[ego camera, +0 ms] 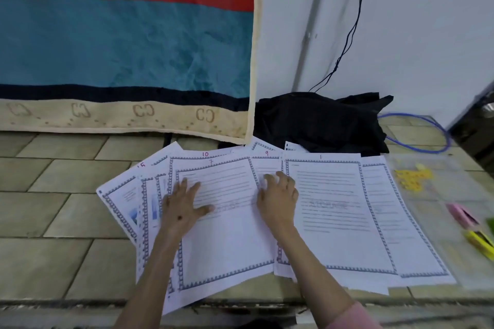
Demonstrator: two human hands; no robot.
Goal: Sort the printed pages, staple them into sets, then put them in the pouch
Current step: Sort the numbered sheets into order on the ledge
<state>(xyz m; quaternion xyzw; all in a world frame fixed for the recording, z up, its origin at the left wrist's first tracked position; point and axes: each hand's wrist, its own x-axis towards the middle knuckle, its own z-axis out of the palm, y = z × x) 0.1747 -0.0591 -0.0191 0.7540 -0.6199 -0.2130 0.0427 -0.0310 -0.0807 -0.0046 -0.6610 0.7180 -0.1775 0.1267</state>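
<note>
Several printed pages with patterned borders lie fanned out on the tiled floor. Handwritten numbers mark their tops. My left hand lies flat, fingers spread, on the left part of the page marked 7. My right hand rests with bent fingers on that page's right edge, where it overlaps the page marked 9. The page marked 1 lies just right of my right hand. A clear plastic pouch lies at the right, partly under the pages. A pink stapler and a yellow one lie on it.
A teal, red and beige blanket hangs at the back left. A black bag sits against the white wall behind the pages, with a black cable above and a blue cable loop to its right. A dark object stands far right.
</note>
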